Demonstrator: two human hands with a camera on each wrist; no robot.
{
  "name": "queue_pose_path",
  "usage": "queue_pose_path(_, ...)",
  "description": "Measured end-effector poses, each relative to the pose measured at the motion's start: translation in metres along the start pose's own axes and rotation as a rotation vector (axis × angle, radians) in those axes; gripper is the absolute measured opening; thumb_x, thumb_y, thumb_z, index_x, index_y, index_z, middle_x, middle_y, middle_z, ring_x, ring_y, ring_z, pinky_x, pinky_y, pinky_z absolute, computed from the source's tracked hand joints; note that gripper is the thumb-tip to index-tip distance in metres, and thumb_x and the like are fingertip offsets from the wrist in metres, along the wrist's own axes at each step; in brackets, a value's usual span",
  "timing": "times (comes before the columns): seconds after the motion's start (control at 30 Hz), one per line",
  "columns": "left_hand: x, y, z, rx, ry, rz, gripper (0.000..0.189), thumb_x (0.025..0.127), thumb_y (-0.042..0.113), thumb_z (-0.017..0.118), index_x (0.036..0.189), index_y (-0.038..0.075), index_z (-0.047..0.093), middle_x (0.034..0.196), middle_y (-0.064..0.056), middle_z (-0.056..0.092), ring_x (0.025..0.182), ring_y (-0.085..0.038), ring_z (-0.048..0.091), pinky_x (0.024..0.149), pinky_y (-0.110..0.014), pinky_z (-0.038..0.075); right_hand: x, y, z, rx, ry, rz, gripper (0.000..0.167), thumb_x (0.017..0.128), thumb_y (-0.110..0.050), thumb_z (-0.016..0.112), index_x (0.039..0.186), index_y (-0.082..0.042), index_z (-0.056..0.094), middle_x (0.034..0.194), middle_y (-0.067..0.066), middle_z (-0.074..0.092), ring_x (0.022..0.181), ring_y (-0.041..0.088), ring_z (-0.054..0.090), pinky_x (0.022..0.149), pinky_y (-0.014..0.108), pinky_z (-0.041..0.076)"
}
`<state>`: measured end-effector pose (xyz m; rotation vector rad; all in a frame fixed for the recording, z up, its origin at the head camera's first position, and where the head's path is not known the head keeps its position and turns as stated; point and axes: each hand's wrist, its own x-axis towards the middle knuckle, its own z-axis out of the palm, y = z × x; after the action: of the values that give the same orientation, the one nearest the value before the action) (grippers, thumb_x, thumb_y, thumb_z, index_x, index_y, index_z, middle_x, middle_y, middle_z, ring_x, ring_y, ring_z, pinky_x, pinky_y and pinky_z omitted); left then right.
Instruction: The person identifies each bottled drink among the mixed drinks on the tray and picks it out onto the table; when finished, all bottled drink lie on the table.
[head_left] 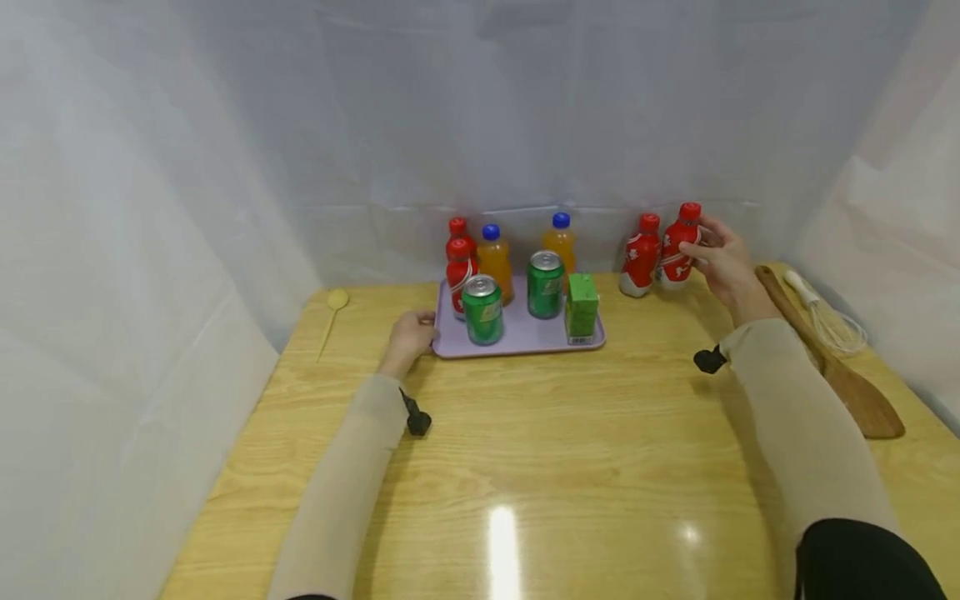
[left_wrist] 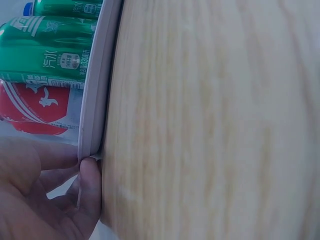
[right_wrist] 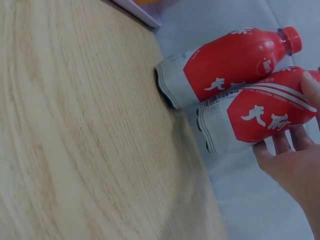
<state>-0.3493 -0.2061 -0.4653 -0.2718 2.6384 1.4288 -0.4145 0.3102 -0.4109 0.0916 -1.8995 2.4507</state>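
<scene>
My left hand (head_left: pixel 410 338) pinches the left rim of a lilac tray (head_left: pixel 525 340); in the left wrist view the thumb and fingers meet at the tray's edge (left_wrist: pixel 96 85). On the tray stand two green soda cans (head_left: pixel 482 312), two orange drink bottles (head_left: pixel 495 268) with blue caps, two red-labelled bottles (head_left: pixel 459 275) and a green carton (head_left: pixel 581 307). To the right, my right hand (head_left: pixel 726 265) grips a red-labelled bottle (head_left: pixel 677 260) round its upper part, tilting it. Close beside it stands a second red-labelled bottle (right_wrist: pixel 230 65), upright on the table.
A wooden spatula (head_left: pixel 855 387) and a whisk (head_left: pixel 828 321) with a pale handle lie at the table's right side. Far left is a yellow spoon (head_left: pixel 336 302). White sheeting (head_left: pixel 420 108) hangs behind the wooden table (head_left: pixel 570 450) and along both sides.
</scene>
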Motion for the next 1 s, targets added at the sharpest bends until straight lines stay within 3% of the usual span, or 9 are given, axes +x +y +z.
queue_pose_path(0.27,0.000,0.002,0.006,-0.013,-0.007,-0.001,0.052,0.101,0.005,0.055,0.152,0.000,0.052,0.146,-0.023,0.062,0.122,-0.032,0.066,0.096,-0.036,0.061,0.005,0.010,-0.005,0.038,0.075,-0.021,0.061,0.098,0.004,0.066,0.152,-0.022,0.050,0.121,-0.012,0.059,0.107,0.004,0.058,0.084,0.016,0.053)
queue_pose_path(0.4,0.001,0.004,0.004,0.002,0.006,0.009,0.051,0.100,0.005,0.055,0.152,0.000,0.053,0.145,-0.023,0.063,0.121,-0.032,0.065,0.097,-0.037,0.060,0.006,0.011,-0.008,0.027,0.103,-0.028,0.066,0.098,0.002,0.067,0.157,-0.021,0.047,0.121,-0.012,0.059,0.107,0.004,0.057,0.082,0.015,0.052)
queue_pose_path(0.67,0.001,0.002,0.002,0.025,0.010,0.015,0.053,0.099,0.005,0.055,0.151,0.000,0.054,0.142,-0.023,0.064,0.110,-0.026,0.066,0.079,-0.024,0.057,0.009,0.017,-0.009,0.135,0.116,-0.022,0.066,0.096,0.011,0.064,0.154,-0.017,0.048,0.118,-0.007,0.062,0.103,0.006,0.060,0.079,0.016,0.054)
queue_pose_path(0.8,0.003,0.000,0.002,0.027,0.011,0.015,0.052,0.099,0.005,0.056,0.151,0.000,0.054,0.142,-0.023,0.065,0.108,-0.024,0.066,0.076,-0.021,0.056,0.009,0.022,-0.009,0.038,0.116,-0.030,0.067,0.099,0.003,0.064,0.158,-0.021,0.043,0.130,-0.007,0.058,0.112,0.005,0.057,0.086,0.015,0.052)
queue_pose_path(0.93,0.004,-0.001,0.001,0.032,0.015,0.005,0.052,0.099,0.005,0.056,0.151,0.001,0.055,0.142,-0.022,0.065,0.107,-0.024,0.065,0.075,-0.022,0.056,0.008,0.028,-0.010,-0.189,0.106,-0.057,0.069,0.105,-0.009,0.059,0.166,-0.025,0.031,0.145,-0.007,0.052,0.126,0.005,0.051,0.098,0.014,0.047)
queue_pose_path(1.0,0.004,-0.001,0.001,0.033,0.014,0.003,0.052,0.099,0.006,0.056,0.151,0.001,0.054,0.142,-0.022,0.064,0.107,-0.025,0.065,0.076,-0.023,0.056,0.008,0.033,-0.012,-0.241,0.110,-0.075,0.068,0.107,-0.010,0.056,0.168,-0.024,0.028,0.146,-0.005,0.052,0.129,0.007,0.049,0.106,0.018,0.044)
